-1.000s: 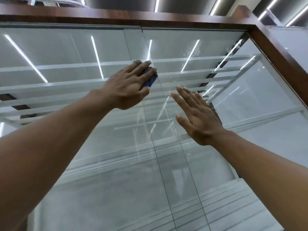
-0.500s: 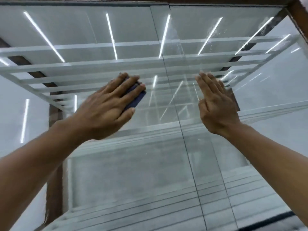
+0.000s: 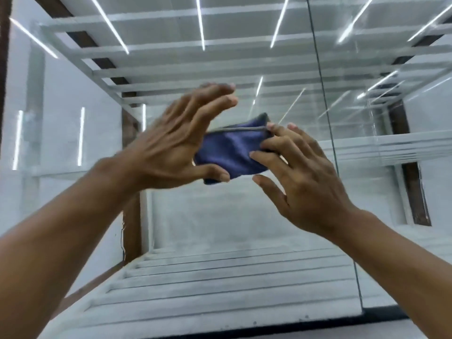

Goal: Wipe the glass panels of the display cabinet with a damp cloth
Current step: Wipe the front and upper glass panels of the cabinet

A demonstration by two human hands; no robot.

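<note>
Glass panel (image 3: 220, 228) reflecting ceiling lights, blue cloth (image 3: 232, 150) in left hand (image 3: 171, 148) grip, right hand (image 3: 300, 177) pinching its edge

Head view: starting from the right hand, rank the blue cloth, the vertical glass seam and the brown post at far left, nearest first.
1. Blue cloth: at the right hand's fingertips, just to its left.
2. Vertical glass seam: close on its right.
3. Brown post: far left edge.

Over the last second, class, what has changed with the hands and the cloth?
The left hand lifted the cloth off the glass; the right hand left the pane and pinched the cloth's right end. Both now hold it. The view dropped lower. The cabinet itself stays unchanged.
</note>
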